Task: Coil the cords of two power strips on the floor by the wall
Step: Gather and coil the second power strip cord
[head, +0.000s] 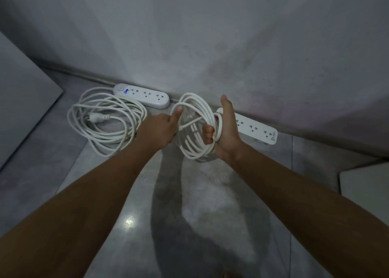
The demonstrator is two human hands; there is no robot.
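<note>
Two white power strips lie on the floor against the wall. The left strip (141, 96) has a lit blue mark, and its cord (105, 119) lies in a loose coil on the tiles with the plug inside the loops. The right strip (257, 129) is partly hidden behind my right hand (225, 130). That hand grips a tidy bundle of white cord loops (192, 130), held above the floor. My left hand (162, 129) pinches one strand of the same cord at the bundle's left edge, thumb on top.
A grey wall (210, 46) rises right behind the strips. A pale panel or cabinet side (23, 101) stands at the left. A light flat corner of something (366, 185) juts in at the right. The glossy grey tiled floor (189, 214) lies below my arms.
</note>
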